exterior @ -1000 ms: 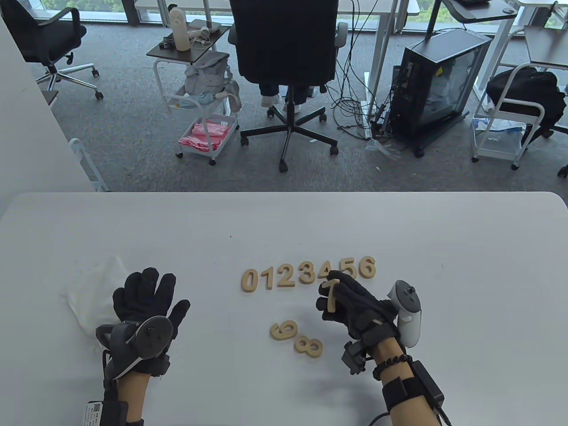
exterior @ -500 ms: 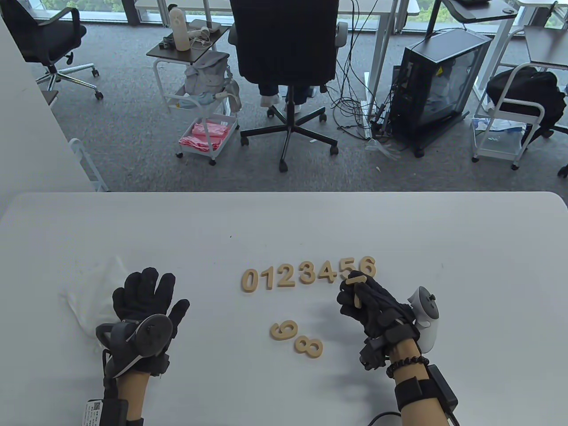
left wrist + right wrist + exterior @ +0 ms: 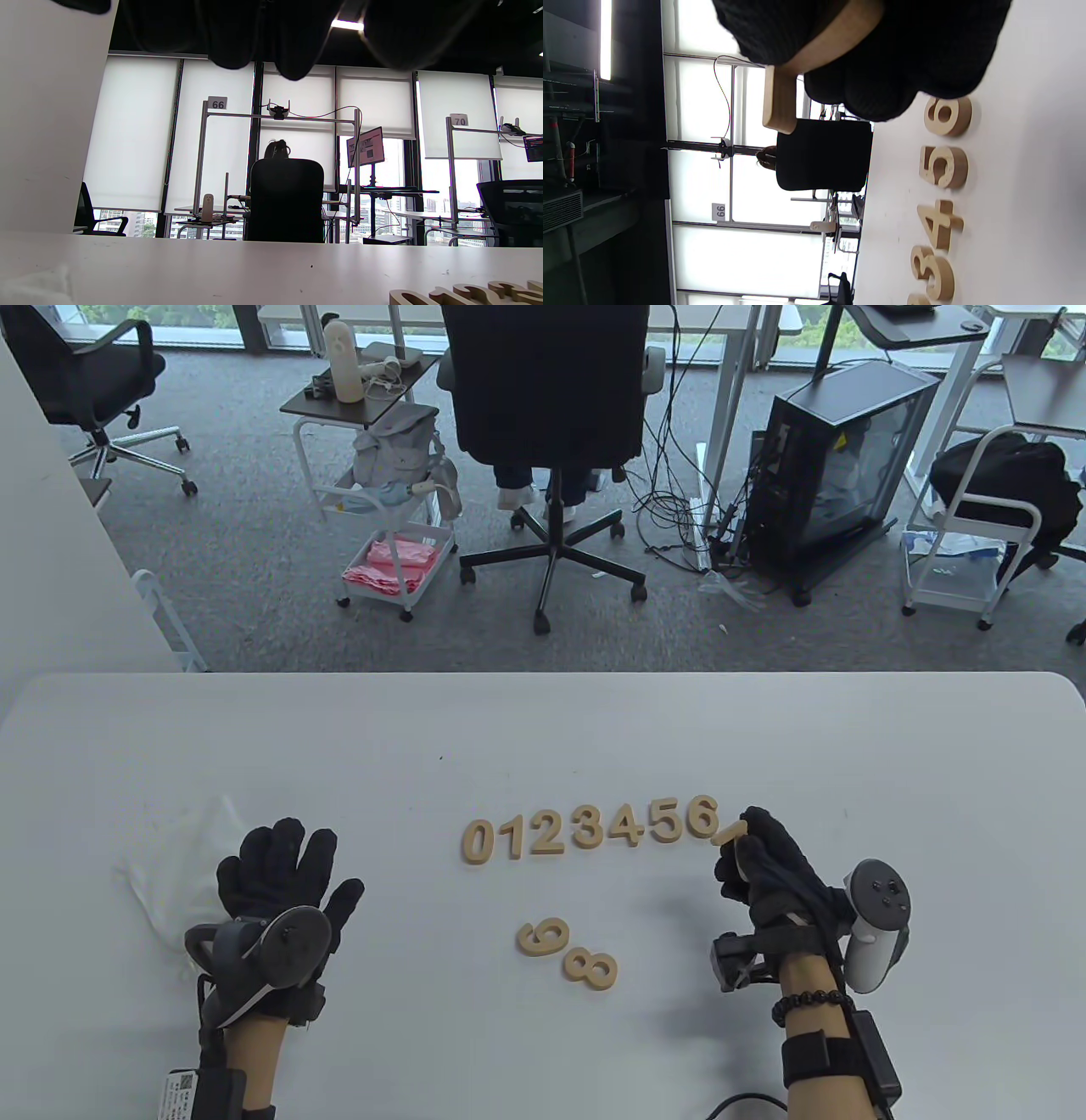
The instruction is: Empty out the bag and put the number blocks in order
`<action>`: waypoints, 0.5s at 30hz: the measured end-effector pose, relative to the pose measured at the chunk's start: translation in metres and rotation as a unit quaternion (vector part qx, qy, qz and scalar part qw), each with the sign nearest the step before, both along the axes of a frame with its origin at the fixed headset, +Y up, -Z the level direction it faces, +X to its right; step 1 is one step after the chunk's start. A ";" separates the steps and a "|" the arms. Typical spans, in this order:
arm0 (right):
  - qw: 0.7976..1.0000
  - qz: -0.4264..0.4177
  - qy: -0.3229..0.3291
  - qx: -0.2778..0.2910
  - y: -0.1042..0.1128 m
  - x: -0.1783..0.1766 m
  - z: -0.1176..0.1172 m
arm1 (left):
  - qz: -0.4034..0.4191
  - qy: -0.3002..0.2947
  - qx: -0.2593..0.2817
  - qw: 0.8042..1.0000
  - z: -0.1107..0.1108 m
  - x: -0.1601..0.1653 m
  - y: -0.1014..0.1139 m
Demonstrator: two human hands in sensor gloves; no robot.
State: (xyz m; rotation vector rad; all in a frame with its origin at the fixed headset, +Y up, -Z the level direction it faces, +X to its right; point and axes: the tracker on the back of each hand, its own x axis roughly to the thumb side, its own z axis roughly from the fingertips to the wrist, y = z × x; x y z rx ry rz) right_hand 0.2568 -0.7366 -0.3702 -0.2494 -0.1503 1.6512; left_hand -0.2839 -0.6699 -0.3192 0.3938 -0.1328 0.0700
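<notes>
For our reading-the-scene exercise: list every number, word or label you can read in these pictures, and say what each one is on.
"0123456": row of wooden number blocks on the table.
"6" or "9", and "8": two loose blocks nearer the person.
"66": sign on a desk frame.
"70": sign on another frame.
Left wrist label: too small to read.

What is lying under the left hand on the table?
The left hand rests on a white bag, which sticks out to its left on the table. The part beneath the palm is covered, so whether anything else lies there cannot be seen.
</notes>
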 end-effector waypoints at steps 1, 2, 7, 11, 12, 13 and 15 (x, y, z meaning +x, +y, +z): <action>0.999 0.024 -0.025 -0.003 0.002 0.003 0.000 | 0.000 0.000 0.001 1.000 0.000 0.000 0.000; 0.999 0.040 -0.036 -0.006 0.003 0.006 -0.001 | 0.000 0.000 0.001 1.000 0.000 0.000 0.000; 0.996 0.062 -0.029 -0.054 -0.008 0.018 -0.017 | -0.001 0.000 0.002 1.000 0.000 0.000 0.000; 0.980 0.166 -0.059 -0.093 -0.015 0.027 -0.035 | -0.003 0.001 0.002 1.000 -0.001 0.000 0.000; 0.973 0.194 -0.079 -0.099 -0.015 0.028 -0.040 | -0.003 0.001 0.001 1.000 -0.001 0.000 0.000; 0.967 0.217 -0.091 -0.100 -0.015 0.030 -0.045 | -0.003 0.001 -0.001 1.000 -0.001 0.000 -0.001; 0.956 0.249 -0.108 -0.111 -0.015 0.031 -0.055 | -0.008 0.003 -0.006 1.000 -0.002 0.000 -0.003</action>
